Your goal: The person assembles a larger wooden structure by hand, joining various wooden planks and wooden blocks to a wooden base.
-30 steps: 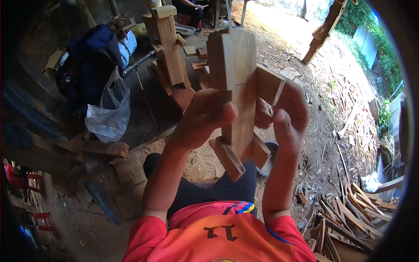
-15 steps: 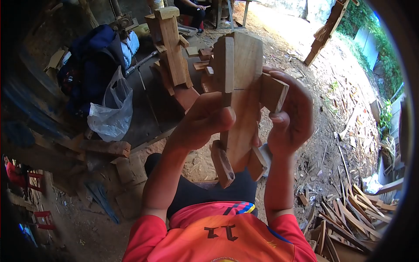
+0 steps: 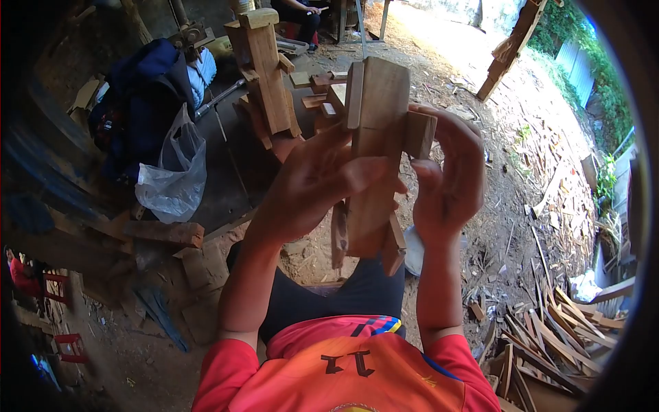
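Note:
Between my hands I hold up a wooden piece (image 3: 377, 151), a long flat board with small blocks fixed along both its sides. My left hand (image 3: 312, 182) grips its left edge, the thumb lying across the board's face. On the other side, my right hand (image 3: 449, 172) pinches a small side block (image 3: 419, 134) between thumb and fingers. Two lower blocks stick out below, toward my lap. A similar wooden piece (image 3: 268, 82) stands upright on the dark table ahead, with several small wood blocks (image 3: 322, 89) beside it.
A clear plastic bag (image 3: 171, 172) hangs at the table's left near dark blue cloth (image 3: 147, 82). Wood offcuts (image 3: 559, 329) pile up on the right ground. A leaning post (image 3: 511, 51) stands back right. Another person (image 3: 302, 17) sits at the back; red stools (image 3: 68, 347) are far left.
The wooden piece has turned slightly and its lower end has moved up and left. My left thumb now reaches further across its face. My right hand has shifted slightly left.

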`<state>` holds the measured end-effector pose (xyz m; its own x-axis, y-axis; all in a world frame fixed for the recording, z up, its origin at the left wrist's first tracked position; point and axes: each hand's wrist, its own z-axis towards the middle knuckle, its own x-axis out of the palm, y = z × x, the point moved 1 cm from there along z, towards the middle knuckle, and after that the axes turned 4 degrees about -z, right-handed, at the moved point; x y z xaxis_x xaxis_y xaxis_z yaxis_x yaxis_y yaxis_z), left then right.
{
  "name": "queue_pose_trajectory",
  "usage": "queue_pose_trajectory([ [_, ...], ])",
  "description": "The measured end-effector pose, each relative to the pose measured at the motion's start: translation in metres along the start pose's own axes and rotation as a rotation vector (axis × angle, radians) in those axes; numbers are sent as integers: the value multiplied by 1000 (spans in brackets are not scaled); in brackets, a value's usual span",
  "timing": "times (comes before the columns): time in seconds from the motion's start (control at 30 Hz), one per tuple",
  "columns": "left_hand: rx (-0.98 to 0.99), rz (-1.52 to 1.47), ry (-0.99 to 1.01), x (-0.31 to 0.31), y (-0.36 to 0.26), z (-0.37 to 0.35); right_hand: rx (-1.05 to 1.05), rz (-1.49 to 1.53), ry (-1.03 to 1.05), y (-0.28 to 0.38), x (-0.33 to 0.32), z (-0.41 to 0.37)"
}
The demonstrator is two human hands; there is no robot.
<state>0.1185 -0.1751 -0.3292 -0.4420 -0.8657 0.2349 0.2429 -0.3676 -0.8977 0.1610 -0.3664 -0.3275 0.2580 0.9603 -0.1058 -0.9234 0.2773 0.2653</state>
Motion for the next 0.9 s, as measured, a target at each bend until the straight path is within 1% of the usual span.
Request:
queue_pose_trajectory([
  [0.03,18,72,-15,-1,1,1,37,26,-10,1,1,-1],
  [0.1,-52,283,-28,-1,-7,1,140,124,-48,4,6,-4],
  [0.17,-3,370,-31,-1,-7,4,267,164,-49,8,8,-6],
  [0.27,194,363,-17,1,9,11,439,101,18,15,3,-4],
  [0.33,258,424,-28,-1,12,13,531,116,65,14,2,-1],
  [0.43,244,543,-44,-2,10,11,618,334,41,6,6,-2],
  [0.53,366,624,8,-7,17,11,752,440,68,4,4,-4],
  [0.63,369,633,23,-9,17,11,789,458,30,8,7,-3],
  [0.73,303,628,34,-12,16,9,804,471,68,12,7,2],
  [0.83,320,669,15,-9,16,8,852,433,86,6,8,1],
  [0.9,356,605,-1,-8,23,10,788,453,69,4,10,-2],
])
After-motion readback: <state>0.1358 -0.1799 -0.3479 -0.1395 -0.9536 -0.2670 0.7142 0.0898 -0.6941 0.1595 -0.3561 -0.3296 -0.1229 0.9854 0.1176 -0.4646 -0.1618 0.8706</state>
